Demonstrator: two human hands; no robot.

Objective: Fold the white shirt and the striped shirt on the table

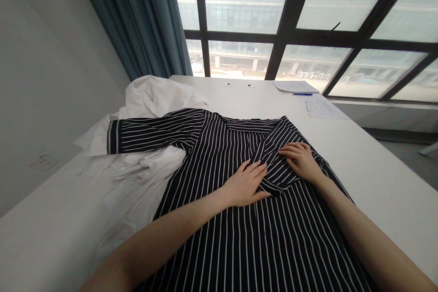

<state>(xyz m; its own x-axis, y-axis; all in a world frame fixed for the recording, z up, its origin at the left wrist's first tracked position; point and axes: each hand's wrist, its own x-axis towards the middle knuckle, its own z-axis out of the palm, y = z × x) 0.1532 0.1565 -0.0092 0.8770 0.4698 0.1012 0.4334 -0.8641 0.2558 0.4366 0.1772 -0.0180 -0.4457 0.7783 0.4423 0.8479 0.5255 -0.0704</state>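
A black shirt with white stripes (212, 182) lies spread on the white table, its collar end toward the window. One sleeve (153, 134) stretches out to the left, over white cloth. The other sleeve (273, 155) is folded inward across the chest. My left hand (246, 185) rests flat on the shirt at the cuff of the folded sleeve, fingers stretched out. On the upper part of that same sleeve lies my right hand (301, 160), its fingers loosely bent and resting on the fabric. Neither hand visibly grips the cloth.
Crumpled white cloth (153, 96) lies along the left side, partly beneath the shirt. Papers (296, 86), a blue pen (303, 94) and another sheet (326, 108) are at the far right of the table (386, 169). A blue curtain (147, 18) and windows stand behind.
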